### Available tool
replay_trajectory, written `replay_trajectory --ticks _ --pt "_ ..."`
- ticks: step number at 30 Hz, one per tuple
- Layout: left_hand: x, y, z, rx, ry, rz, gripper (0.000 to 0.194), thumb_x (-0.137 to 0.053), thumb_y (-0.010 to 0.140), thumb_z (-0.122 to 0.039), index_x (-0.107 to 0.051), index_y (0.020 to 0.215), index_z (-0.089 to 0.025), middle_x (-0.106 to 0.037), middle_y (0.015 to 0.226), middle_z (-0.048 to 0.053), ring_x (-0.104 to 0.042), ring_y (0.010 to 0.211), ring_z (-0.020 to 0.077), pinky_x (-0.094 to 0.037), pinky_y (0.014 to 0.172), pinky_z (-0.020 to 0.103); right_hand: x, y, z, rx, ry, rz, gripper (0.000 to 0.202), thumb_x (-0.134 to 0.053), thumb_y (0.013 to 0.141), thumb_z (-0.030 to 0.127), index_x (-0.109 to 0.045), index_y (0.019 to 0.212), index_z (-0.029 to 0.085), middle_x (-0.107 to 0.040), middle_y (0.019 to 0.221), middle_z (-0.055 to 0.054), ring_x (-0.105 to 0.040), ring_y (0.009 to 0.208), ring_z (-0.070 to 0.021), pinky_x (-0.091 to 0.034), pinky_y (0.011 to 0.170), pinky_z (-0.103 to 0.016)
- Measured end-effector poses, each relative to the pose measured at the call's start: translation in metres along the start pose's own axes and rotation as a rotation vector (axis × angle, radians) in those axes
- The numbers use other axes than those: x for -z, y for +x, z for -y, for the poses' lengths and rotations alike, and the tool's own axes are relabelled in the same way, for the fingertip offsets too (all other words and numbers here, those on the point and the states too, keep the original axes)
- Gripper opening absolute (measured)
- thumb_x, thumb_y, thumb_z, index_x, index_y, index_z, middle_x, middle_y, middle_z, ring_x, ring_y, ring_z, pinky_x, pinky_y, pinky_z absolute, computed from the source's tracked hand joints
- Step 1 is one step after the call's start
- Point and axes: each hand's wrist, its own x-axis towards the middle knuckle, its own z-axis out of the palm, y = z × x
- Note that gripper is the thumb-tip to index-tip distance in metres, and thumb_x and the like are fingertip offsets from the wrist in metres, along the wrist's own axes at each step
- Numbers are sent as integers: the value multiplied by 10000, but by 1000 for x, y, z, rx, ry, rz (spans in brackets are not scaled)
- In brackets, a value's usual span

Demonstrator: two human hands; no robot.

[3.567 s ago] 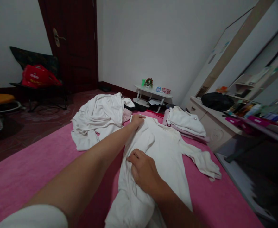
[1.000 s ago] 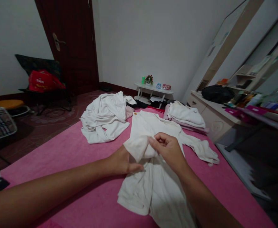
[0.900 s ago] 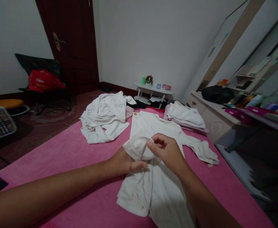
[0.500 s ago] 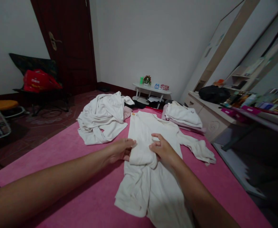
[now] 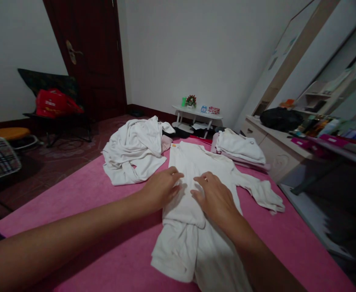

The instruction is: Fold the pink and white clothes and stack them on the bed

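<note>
A white long-sleeved shirt [image 5: 181, 211] lies on a pink bed cover [image 5: 114, 243]. Its left side is folded inward, with that sleeve turned down toward me; the other sleeve [image 5: 263, 192] stretches out to the right. Over the folded part is my left hand [image 5: 166, 186], fingers apart and slightly curled. Facing it, my right hand [image 5: 213, 192] rests at the shirt's middle with thumb and fingers spread. I see no cloth pinched in either hand.
A loose heap of white clothes [image 5: 135, 150] lies at the far left of the bed. Folded clothes [image 5: 240, 148] are stacked at the far right. Beyond stands a small white table [image 5: 196, 111]. A dresser [image 5: 275, 146] is along the right, and a chair holds a red bag [image 5: 56, 103].
My left hand has lifted from the fold's left edge and moved over it. The folded sleeve part lies flatter, its lower edge nearer to me. The view has shifted slightly.
</note>
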Motion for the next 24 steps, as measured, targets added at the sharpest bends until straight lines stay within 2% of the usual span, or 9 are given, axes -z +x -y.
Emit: replay_trajectory --ticks 3,5,7,10,13,15,17,21,24 --pt "-16 31 -2 -148 33 -7 436 -383 935 -254 -474 1334 -105 -515 1328 170 -500 1221 244 -405 1026 378 -23 0 12 142 45 10 428 -507 877 227 -552 1294 138 -532 1326 -159 -452 1241 -279 -317 1066 -449" --pt "-34 57 10 -143 105 36 473 -323 960 -267 -409 1381 -68 -425 1427 199 -381 1340 259 -317 1098 429 -37 -2 15 206 101 93 454 -473 902 241 -507 1340 127 -490 1393 -153 -411 1301 -272 -257 1115 -476" --pt "-53 81 29 -70 225 51 492 -324 961 -272 -387 1390 -41 -357 1472 222 -286 1395 291 -242 1126 484 -46 -4 14 210 128 158 505 -430 932 291 -435 1398 98 -401 1469 -161 -349 1360 -271 -240 1132 -487" --pt "-79 108 55 102 347 -10 582 -401 937 -345 -361 1393 14 -268 1500 270 -195 1421 349 -176 1140 502 -48 -6 10 183 124 203 564 -385 947 327 -359 1440 54 -292 1521 -162 -259 1412 -272 -216 1152 -492" --pt "-94 123 67 236 359 -104 732 -442 903 -483 -337 1400 43 -226 1500 305 -162 1418 395 -180 1132 514 -48 -5 9 167 123 214 570 -371 947 334 -348 1452 69 -248 1540 -122 -211 1430 -267 -190 1166 -488" --pt "-95 131 69 220 363 -201 674 -429 917 -450 -343 1415 -3 -217 1518 271 -169 1419 383 -183 1130 517 -48 -4 10 151 136 215 568 -367 946 340 -352 1453 84 -233 1546 -100 -191 1436 -261 -173 1173 -482" --pt "-89 142 74 168 376 -249 531 -395 940 -297 -370 1418 -66 -249 1523 219 -226 1407 338 -203 1128 501 -50 -4 10 137 152 215 571 -370 944 345 -348 1457 96 -224 1550 -85 -175 1440 -253 -163 1178 -477" --pt "-63 172 105 103 376 -108 442 -431 862 -72 -575 1271 -157 -469 1407 132 -374 1325 254 -295 1102 427 -51 -3 8 126 177 206 582 -379 939 363 -336 1466 120 -219 1556 -64 -164 1444 -243 -155 1181 -469" --pt "-48 190 133 59 374 3 347 -518 787 -45 -718 1017 -211 -528 1357 71 -332 1350 262 -283 1108 453 -53 -3 6 126 192 189 586 -382 938 381 -336 1468 135 -224 1556 -55 -167 1444 -238 -152 1182 -461"
